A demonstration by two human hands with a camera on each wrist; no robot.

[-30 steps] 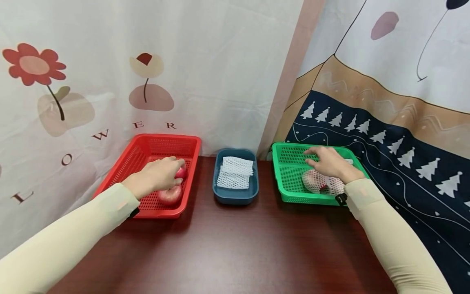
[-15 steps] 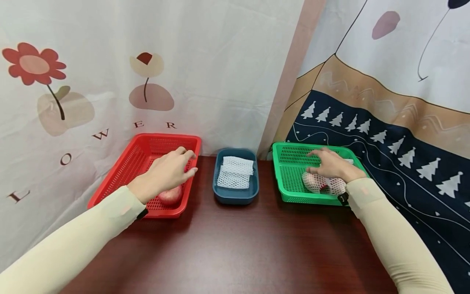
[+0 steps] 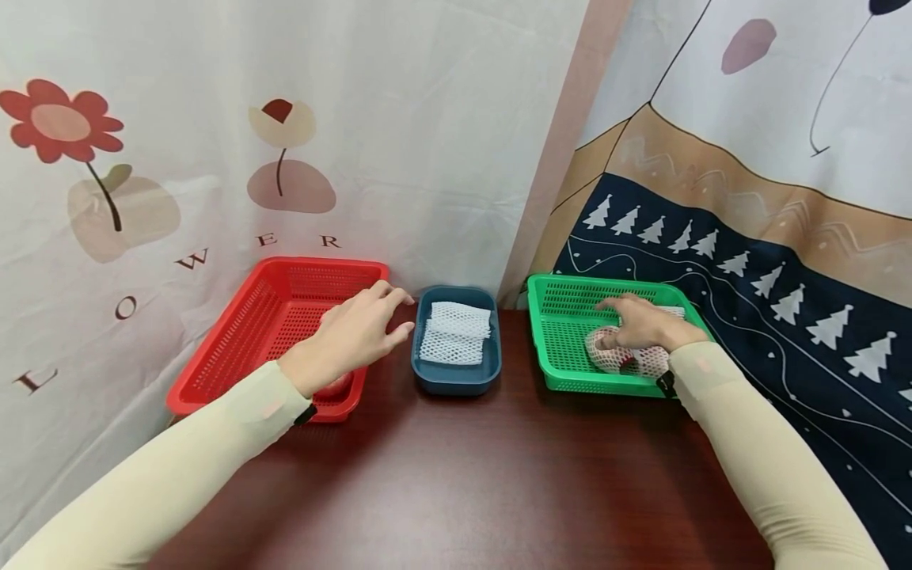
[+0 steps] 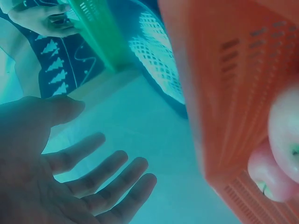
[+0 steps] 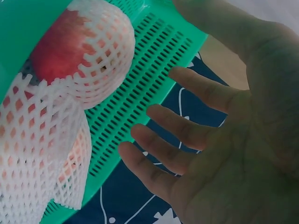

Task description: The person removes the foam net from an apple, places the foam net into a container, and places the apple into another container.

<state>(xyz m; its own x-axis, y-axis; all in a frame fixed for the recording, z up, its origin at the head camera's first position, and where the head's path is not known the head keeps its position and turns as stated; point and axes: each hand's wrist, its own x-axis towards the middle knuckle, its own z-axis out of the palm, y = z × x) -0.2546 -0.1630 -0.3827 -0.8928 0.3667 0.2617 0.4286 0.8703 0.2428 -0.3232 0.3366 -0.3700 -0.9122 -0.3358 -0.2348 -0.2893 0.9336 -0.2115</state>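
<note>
"What's in the green basket [image 5: 140, 70]?"
"Apples [image 5: 58, 51] in white foam nets [image 5: 32, 154], one with red skin showing bare."
"And the right hand [image 5: 224, 135]?"
"By the basket's edge, fingers spread, apart from the apples; patterned navy cloth [image 5: 133, 191] shows beyond the basket."

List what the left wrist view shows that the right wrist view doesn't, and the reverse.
Left wrist only: the left hand with its fingers spread, the red basket holding two uncovered apples, and the blue tub with white netting inside.

Right wrist only, at least clearly: the netted apples up close, one with red skin showing past its net.

Both: the right hand, the green basket and the navy printed cloth.
</note>
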